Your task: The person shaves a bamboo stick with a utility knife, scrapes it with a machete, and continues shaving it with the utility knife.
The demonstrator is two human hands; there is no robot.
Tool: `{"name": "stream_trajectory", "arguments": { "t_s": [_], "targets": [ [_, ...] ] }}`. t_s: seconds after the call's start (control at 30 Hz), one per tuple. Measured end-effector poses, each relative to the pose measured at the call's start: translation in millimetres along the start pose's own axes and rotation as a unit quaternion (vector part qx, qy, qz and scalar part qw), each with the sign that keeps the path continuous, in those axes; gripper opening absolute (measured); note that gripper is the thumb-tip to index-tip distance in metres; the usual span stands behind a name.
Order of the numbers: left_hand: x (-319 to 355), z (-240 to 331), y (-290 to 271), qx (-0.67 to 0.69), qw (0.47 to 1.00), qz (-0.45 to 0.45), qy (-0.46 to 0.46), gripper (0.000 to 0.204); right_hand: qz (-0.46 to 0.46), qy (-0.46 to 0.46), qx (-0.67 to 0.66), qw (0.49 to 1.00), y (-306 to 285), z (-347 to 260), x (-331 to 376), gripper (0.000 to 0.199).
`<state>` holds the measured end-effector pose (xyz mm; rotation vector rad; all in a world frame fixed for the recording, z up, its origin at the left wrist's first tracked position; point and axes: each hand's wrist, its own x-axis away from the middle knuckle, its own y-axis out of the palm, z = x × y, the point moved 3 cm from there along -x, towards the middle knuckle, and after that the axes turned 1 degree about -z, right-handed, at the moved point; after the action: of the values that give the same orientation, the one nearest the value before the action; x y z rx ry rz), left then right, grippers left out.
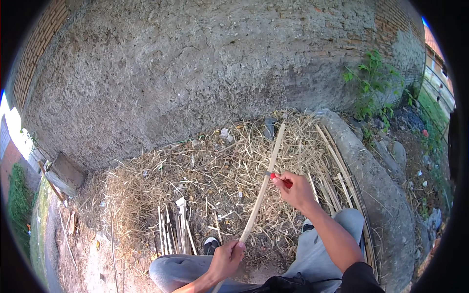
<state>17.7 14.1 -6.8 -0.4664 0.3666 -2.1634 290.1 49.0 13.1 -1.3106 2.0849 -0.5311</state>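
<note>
Directions read with twelve o'clock at the top of the worker's view. A pale strip (262, 188), seemingly split wood or bamboo, runs from one o'clock down toward seven. The left hand (227, 258), at six o'clock, is curled around its lower part, thumb on top. The right hand (295, 191), at four o'clock, is closed on a red-handled tool (287, 184), whose grey head lies across the strip; its edge is too small to judge.

Risks, in my judgement: if the head is sharp, a slip toward six could reach the left hand or the trousered leg (171, 268). Uneven pressure could gouge or snap so slender a piece. The far end appears unclamped, so it might swing.

Materials: the strip is straight, narrow and smooth-looking. Curled, straw-like shavings (127, 195) cover the ground; further slim strips (183, 229) stand at seven. The wall (205, 73) at twelve is rough, cracked grey render; a concrete kerb (386, 219) curves along four.
</note>
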Motion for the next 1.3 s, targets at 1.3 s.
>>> {"name": "stream_trajectory", "arguments": {
  "t_s": [1.3],
  "targets": [
    [4.9, -14.9, -24.7, 0.020, 0.999, 0.031, -0.012, 0.030, -0.022, -0.056, -0.031, 0.998, 36.2, -15.3, 37.8, 0.027]
  ]
}}
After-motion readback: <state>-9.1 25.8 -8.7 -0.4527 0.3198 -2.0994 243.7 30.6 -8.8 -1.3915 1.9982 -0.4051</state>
